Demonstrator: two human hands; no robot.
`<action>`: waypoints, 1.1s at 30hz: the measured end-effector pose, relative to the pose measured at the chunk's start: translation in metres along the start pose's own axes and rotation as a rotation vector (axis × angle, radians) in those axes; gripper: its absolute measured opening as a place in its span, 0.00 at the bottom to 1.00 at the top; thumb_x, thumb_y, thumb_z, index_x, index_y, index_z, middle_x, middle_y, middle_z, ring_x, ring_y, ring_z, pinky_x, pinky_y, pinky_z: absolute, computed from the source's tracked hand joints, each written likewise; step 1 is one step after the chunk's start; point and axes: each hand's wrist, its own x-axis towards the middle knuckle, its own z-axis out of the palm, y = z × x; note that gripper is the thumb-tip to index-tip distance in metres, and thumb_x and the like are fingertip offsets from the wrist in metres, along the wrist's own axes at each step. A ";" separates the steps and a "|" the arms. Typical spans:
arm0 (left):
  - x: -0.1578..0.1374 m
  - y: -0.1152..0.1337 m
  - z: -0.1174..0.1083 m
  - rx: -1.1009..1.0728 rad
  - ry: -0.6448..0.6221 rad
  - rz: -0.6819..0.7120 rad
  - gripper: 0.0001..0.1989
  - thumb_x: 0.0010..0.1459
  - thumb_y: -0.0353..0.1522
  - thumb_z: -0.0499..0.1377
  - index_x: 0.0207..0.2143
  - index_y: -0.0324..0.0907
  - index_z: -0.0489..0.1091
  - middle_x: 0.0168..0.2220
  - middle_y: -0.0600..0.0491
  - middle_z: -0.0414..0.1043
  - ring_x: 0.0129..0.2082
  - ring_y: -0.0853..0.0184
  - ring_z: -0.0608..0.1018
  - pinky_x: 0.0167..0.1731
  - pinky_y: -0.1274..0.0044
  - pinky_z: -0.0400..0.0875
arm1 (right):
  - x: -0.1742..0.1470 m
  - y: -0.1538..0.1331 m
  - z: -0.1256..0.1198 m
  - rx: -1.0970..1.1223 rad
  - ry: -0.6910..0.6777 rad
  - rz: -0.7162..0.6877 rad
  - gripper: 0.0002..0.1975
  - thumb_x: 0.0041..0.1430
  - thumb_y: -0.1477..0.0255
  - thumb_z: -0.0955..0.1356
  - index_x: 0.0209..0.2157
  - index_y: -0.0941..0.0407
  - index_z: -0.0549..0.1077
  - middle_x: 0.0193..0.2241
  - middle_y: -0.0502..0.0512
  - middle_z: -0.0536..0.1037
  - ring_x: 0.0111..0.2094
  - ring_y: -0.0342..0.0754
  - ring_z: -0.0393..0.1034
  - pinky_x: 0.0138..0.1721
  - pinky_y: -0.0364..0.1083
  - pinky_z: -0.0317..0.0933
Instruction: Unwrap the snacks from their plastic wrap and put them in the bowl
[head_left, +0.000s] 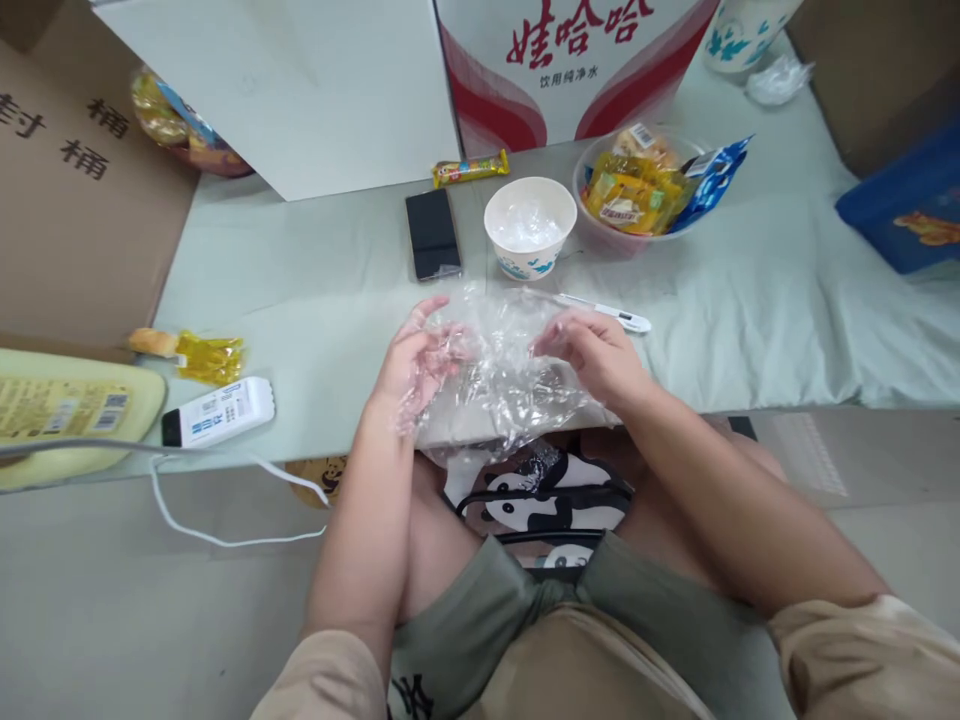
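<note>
A crumpled sheet of clear plastic film (502,350) stretches between my two hands over the table's front edge. My left hand (424,365) has its palm turned inward and its fingers curled, with film in them and draped over the palm. On the other side, my right hand (596,355) pinches the film between thumb and fingers. Just beyond the film stands a paper cup (529,262) with clear, crumpled-looking plastic inside. A white pen-like utility knife (607,311) lies beside my right hand, its far end partly behind the film.
Behind lie a black phone (433,235) and a yellow snack stick (471,169). A clear bowl (652,236) holds packaged snacks. Boxes (559,75) line the back. At left are a white bottle (225,410), a yellow container (90,410) and a yellow wrapper (211,358). A white cord (225,538) hangs below the edge.
</note>
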 end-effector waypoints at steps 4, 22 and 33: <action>0.012 -0.003 0.003 0.029 0.321 0.092 0.15 0.46 0.27 0.59 0.39 0.42 0.70 0.24 0.55 0.73 0.20 0.73 0.73 0.15 0.86 0.58 | 0.003 -0.007 -0.009 0.153 0.317 0.169 0.17 0.57 0.57 0.72 0.26 0.55 0.69 0.20 0.47 0.74 0.20 0.38 0.68 0.24 0.39 0.65; -0.011 0.002 -0.039 0.314 0.128 0.242 0.38 0.49 0.31 0.69 0.61 0.49 0.62 0.36 0.52 0.79 0.31 0.67 0.82 0.33 0.77 0.75 | -0.005 -0.005 -0.025 -0.232 0.364 -0.054 0.30 0.62 0.60 0.68 0.63 0.47 0.60 0.27 0.47 0.75 0.28 0.47 0.74 0.30 0.46 0.70; -0.011 -0.004 -0.066 0.961 0.302 0.534 0.12 0.50 0.34 0.66 0.38 0.45 0.81 0.34 0.53 0.67 0.33 0.66 0.73 0.43 0.71 0.73 | -0.004 0.005 -0.039 -0.993 0.260 -0.275 0.11 0.56 0.67 0.67 0.36 0.54 0.82 0.35 0.59 0.75 0.34 0.52 0.71 0.38 0.54 0.68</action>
